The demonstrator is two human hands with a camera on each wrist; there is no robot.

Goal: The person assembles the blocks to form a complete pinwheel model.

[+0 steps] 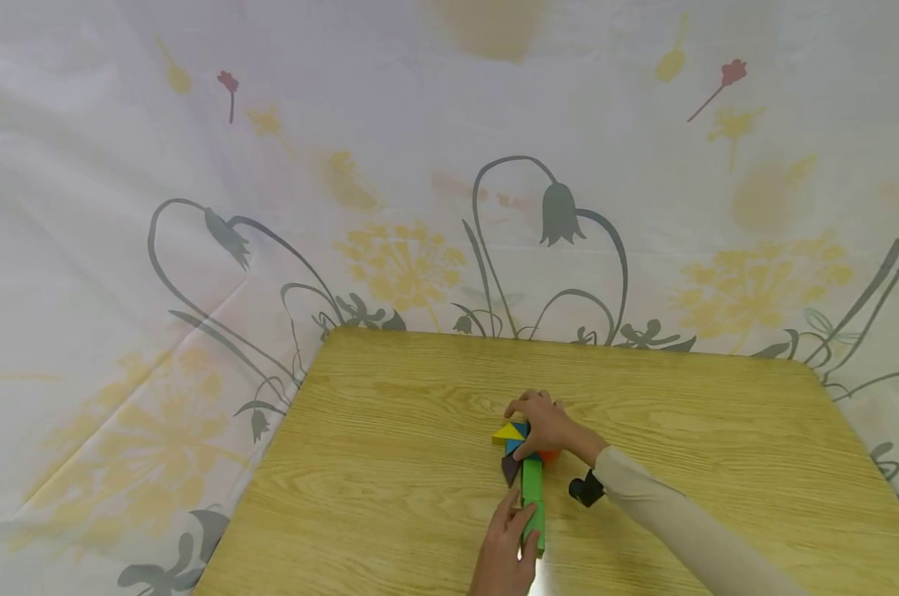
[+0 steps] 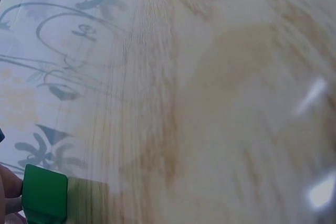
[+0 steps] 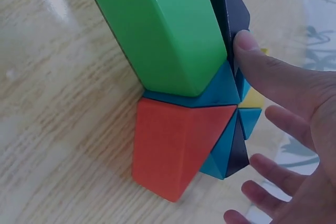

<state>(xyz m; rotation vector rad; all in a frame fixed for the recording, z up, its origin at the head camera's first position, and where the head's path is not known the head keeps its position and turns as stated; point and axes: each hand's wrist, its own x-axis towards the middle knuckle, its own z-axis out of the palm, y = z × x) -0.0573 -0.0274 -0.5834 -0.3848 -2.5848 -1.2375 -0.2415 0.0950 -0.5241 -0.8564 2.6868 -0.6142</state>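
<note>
My left hand (image 1: 503, 542) grips the nearer green block (image 1: 536, 534) from its left side, fingers on it. In the left wrist view, the end of that green block (image 2: 45, 192) shows beside fingertips at the lower left edge. A second green block (image 1: 531, 478) lies in line with it, beyond. My right hand (image 1: 545, 424) bends over the far group of blocks. Its thumb touches a dark purple block (image 3: 237, 11); the other fingers spread apart beside the blue-green triangles (image 3: 223, 148). An orange-red block (image 3: 170, 145) sits against the blue-green piece at the green block's end.
A yellow triangle block (image 1: 506, 434) points left from the group. A small black object (image 1: 587, 488) shows beside the right sleeve (image 1: 665, 501). The wood-grain table (image 1: 390, 463) ends at a flower-printed cloth (image 1: 420, 165) behind and on the sides.
</note>
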